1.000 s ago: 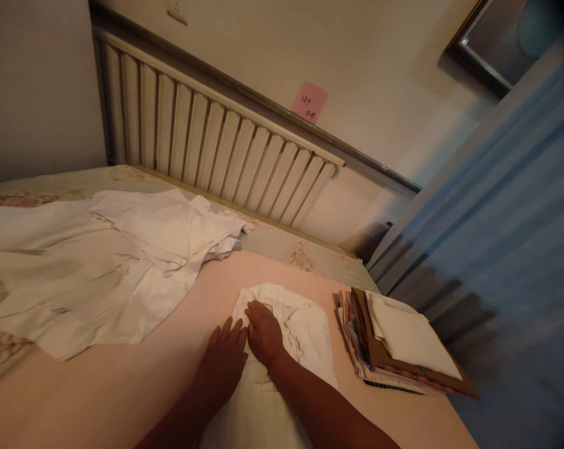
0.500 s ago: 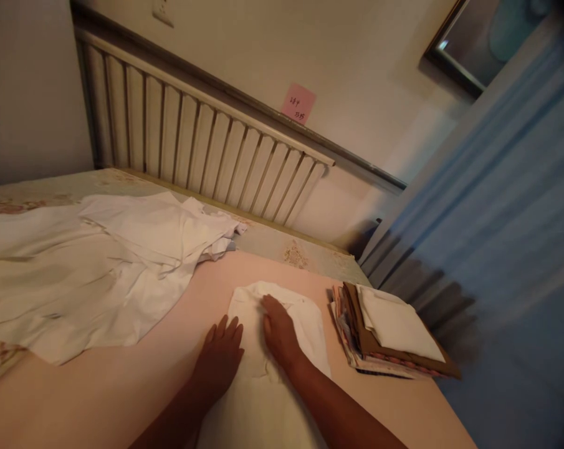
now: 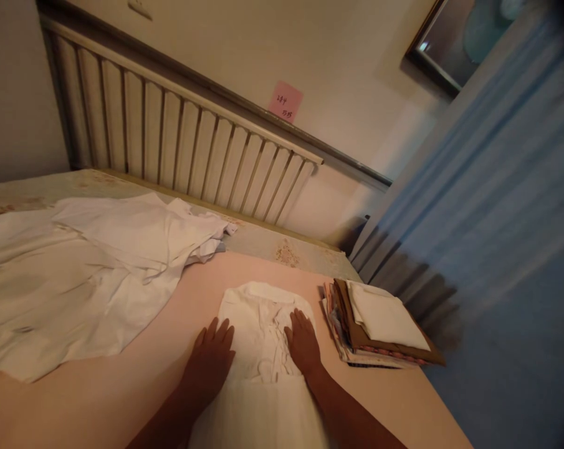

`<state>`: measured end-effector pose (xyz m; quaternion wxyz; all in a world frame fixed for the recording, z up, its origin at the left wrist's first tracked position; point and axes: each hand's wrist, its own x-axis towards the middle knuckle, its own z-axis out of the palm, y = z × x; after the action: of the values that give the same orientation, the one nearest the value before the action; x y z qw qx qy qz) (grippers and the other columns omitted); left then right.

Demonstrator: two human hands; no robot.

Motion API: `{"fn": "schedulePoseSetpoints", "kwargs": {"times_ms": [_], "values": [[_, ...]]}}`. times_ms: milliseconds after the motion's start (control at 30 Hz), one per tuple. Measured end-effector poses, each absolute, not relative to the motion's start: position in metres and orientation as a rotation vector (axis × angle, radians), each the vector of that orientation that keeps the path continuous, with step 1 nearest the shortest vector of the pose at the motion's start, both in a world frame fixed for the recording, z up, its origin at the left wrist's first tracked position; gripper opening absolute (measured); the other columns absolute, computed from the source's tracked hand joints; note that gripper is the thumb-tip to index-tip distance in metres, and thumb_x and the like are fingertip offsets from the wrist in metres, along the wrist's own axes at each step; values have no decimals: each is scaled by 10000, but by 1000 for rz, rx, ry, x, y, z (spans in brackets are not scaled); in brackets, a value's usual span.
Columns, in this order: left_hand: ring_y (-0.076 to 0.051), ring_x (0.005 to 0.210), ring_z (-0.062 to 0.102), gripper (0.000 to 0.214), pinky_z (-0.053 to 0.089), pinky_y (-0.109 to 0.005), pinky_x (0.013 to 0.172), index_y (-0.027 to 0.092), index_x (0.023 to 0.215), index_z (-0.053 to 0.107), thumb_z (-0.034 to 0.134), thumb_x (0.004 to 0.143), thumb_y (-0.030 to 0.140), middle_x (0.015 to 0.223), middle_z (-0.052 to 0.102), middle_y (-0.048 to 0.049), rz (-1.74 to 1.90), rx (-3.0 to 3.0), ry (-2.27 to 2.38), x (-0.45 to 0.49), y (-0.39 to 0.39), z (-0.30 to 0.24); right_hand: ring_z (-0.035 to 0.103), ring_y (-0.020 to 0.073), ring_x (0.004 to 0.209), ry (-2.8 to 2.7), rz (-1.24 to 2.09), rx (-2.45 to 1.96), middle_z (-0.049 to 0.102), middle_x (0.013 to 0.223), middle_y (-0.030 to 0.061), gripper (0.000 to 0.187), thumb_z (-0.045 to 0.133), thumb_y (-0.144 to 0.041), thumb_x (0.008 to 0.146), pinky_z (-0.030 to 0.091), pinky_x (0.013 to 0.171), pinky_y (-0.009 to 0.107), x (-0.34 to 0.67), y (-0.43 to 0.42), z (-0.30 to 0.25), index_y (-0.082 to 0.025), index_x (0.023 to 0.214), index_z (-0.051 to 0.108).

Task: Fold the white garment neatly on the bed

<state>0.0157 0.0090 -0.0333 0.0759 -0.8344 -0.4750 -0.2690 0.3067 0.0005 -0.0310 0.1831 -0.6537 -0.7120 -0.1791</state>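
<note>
White garment [image 3: 263,324] lies crumpled on the bed [image 3: 160,349], at 12 o'clock from you. Your left hand [image 3: 210,362] and right hand [image 3: 303,342] press flat, grip wide, holding nothing. Since before, they've spread apart to its edges.

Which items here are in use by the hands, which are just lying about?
In use: white garment on the pink sheet, left hand and right hand flat on it.
Lying about: loose white clothes, folded stack, pink note, blue curtain.
</note>
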Motion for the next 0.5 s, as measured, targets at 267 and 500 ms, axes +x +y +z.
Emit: {"fn": "schedulePoseSetpoints", "kwargs": {"times_ms": [267,500], "values": [[-323,1319,413,432,359,-493,1036,177,1261,575,397,875,257,1379,538,-88,-721,-2534,-1454,15,9,-32,517,263,1207,-1924,-431,-1900,613,1238,149,324,408,-238,929,359,1047,439,293,-5,-7,-117,1166,593],[-317,1336,391,431,351,-486,1042,199,1263,565,406,869,270,1391,526,-77,-741,-2549,-1460,15,10,-34,544,235,882,-1884,-434,-1877,624,902,67,160,514,-307,884,407,817,367,244,-11,27,-201,971,596]]}}
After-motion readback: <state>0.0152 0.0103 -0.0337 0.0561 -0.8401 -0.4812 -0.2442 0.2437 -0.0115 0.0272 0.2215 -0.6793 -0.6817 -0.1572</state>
